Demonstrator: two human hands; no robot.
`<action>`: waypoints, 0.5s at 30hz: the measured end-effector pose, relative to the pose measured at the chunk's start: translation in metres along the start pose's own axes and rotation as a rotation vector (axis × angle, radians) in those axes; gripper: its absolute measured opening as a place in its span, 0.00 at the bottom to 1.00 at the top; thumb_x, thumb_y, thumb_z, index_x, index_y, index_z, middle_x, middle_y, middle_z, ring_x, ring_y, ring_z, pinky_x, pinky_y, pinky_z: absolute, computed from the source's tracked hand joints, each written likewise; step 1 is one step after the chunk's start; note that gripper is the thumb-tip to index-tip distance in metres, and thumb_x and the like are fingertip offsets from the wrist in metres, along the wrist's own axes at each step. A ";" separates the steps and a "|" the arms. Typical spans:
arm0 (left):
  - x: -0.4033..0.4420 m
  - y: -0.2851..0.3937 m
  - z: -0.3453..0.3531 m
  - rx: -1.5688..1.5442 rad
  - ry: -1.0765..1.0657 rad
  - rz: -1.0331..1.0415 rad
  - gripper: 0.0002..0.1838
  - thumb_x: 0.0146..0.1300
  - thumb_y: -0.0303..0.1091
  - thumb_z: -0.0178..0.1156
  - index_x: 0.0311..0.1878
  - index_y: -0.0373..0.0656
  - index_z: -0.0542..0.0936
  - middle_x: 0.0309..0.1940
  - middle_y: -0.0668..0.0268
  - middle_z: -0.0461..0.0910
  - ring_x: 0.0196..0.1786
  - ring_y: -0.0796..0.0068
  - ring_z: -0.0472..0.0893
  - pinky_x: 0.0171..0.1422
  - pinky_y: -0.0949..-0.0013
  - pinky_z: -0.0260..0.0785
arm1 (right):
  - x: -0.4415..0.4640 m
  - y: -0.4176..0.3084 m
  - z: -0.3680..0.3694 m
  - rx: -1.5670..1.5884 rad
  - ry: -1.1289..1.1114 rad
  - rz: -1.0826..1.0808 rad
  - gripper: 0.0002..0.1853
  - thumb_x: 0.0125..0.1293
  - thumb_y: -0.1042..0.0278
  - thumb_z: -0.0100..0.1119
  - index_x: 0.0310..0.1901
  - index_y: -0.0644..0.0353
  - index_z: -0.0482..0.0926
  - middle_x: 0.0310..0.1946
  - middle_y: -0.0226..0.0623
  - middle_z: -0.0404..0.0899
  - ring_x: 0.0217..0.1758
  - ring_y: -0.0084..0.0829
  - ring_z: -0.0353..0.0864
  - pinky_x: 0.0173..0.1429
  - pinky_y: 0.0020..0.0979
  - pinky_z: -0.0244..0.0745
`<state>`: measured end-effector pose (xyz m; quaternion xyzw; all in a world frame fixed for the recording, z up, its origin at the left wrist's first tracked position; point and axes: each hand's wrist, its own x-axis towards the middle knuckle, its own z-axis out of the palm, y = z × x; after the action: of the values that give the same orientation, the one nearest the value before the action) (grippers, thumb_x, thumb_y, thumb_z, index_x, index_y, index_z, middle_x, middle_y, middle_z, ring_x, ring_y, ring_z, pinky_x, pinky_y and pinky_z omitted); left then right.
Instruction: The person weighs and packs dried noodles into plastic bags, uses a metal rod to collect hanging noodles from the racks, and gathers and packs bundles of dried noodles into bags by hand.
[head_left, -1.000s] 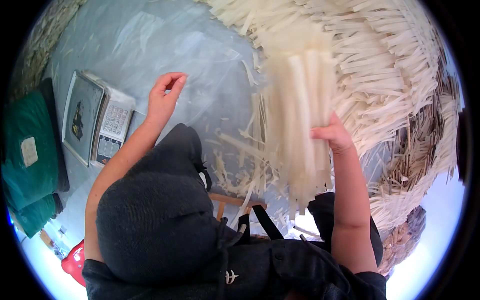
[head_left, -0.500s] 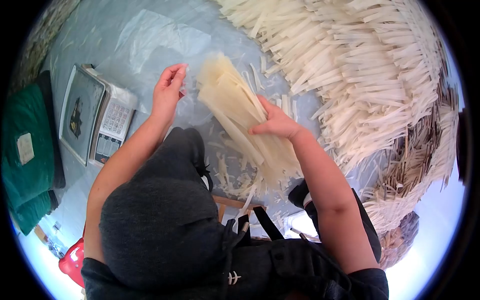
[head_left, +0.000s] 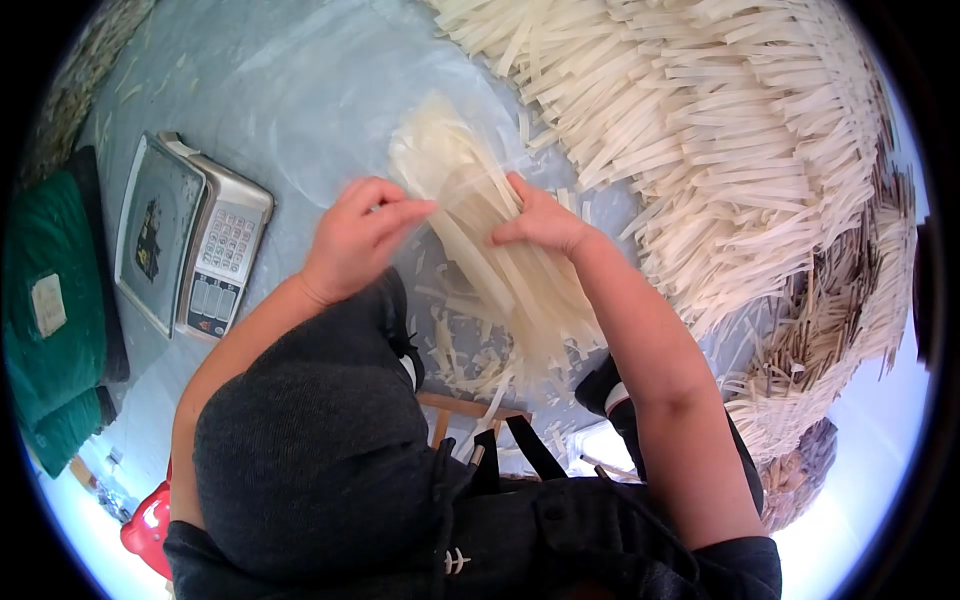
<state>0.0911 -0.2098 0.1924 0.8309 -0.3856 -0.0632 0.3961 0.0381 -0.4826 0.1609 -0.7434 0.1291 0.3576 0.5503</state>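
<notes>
My right hand (head_left: 540, 218) grips a bundle of pale, flat, dried strips (head_left: 490, 255) from its right side, thumb across the top. The bundle lies slantwise in front of me, its lower end fanning out near my foot. A thin clear plastic bag (head_left: 330, 130) spreads over the floor above and overlaps the bundle's upper end. My left hand (head_left: 368, 235) is closed in a pinch at the bag's near edge, just left of the bundle. Motion blurs its fingertips and the film there slightly.
A digital scale (head_left: 195, 240) with a keypad stands at left, beside green fabric (head_left: 55, 300). A large heap of similar pale strips (head_left: 690, 150) fills the right side. Loose scraps (head_left: 455, 345) litter the floor near my feet. Something red and shiny (head_left: 148, 530) is at lower left.
My left hand has moved down and right, towards the bundle, drawing the plastic film across the bundle's upper end. My right hand keeps its hold, shifted slightly left and up.
</notes>
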 end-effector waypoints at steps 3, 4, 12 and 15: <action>0.007 0.013 0.005 -0.107 -0.076 0.050 0.16 0.57 0.20 0.63 0.49 0.46 0.84 0.37 0.66 0.74 0.42 0.67 0.76 0.44 0.69 0.69 | 0.012 0.000 0.003 0.137 -0.037 -0.001 0.47 0.42 0.65 0.72 0.69 0.58 0.63 0.56 0.47 0.78 0.59 0.39 0.77 0.64 0.34 0.70; 0.008 0.010 0.008 -0.146 -0.090 0.022 0.16 0.58 0.19 0.63 0.49 0.45 0.84 0.38 0.66 0.75 0.42 0.68 0.76 0.45 0.69 0.69 | 0.017 0.001 0.006 0.246 -0.080 -0.038 0.46 0.43 0.66 0.71 0.68 0.59 0.64 0.55 0.46 0.78 0.58 0.38 0.77 0.64 0.33 0.70; 0.022 0.017 0.004 -0.338 -0.172 0.045 0.15 0.57 0.22 0.63 0.47 0.48 0.85 0.41 0.68 0.77 0.43 0.68 0.77 0.48 0.68 0.72 | 0.059 -0.047 0.045 -0.276 0.101 -0.258 0.32 0.55 0.54 0.67 0.62 0.54 0.71 0.55 0.46 0.79 0.59 0.41 0.78 0.57 0.38 0.75; 0.025 0.008 0.004 -0.165 -0.058 0.080 0.14 0.56 0.22 0.63 0.46 0.48 0.84 0.44 0.67 0.77 0.43 0.66 0.77 0.51 0.67 0.72 | 0.085 -0.039 0.094 -0.478 0.284 -0.130 0.30 0.58 0.48 0.63 0.60 0.53 0.72 0.55 0.45 0.79 0.58 0.43 0.79 0.56 0.40 0.76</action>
<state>0.1027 -0.2325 0.2005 0.7771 -0.4235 -0.1030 0.4541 0.0847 -0.3661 0.1192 -0.9015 0.0689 0.2339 0.3576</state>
